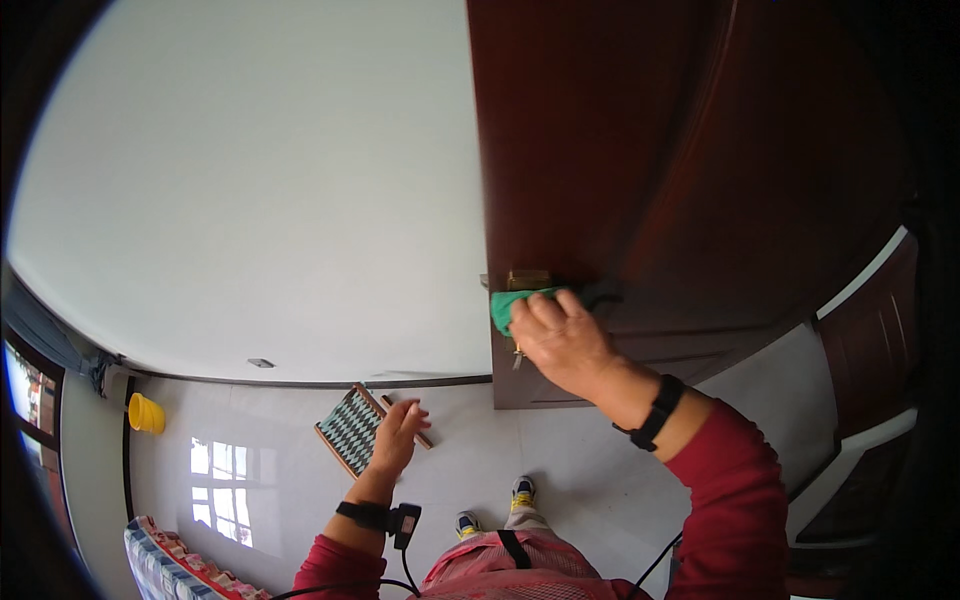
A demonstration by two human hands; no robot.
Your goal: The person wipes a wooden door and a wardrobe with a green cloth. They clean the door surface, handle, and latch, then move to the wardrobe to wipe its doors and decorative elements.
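Observation:
My right hand (559,337) presses a green cloth (504,310) against the brass lock plate (529,280) near the edge of a dark red-brown wooden door (600,165). A key (517,361) shows just below the cloth, and the door handle is mostly hidden by the hand. Lower and to the left, my left hand (401,435) hangs in the air with its fingers partly spread, holding nothing. Behind it on the floor is a folding stool (349,427) with a woven seat.
A white wall (255,187) runs left of the door. On the grey tiled floor (315,517) a yellow bucket (146,414) stands at the far left. Patterned fabric (176,562) lies at the lower left. Dark wooden furniture (870,337) is at the right.

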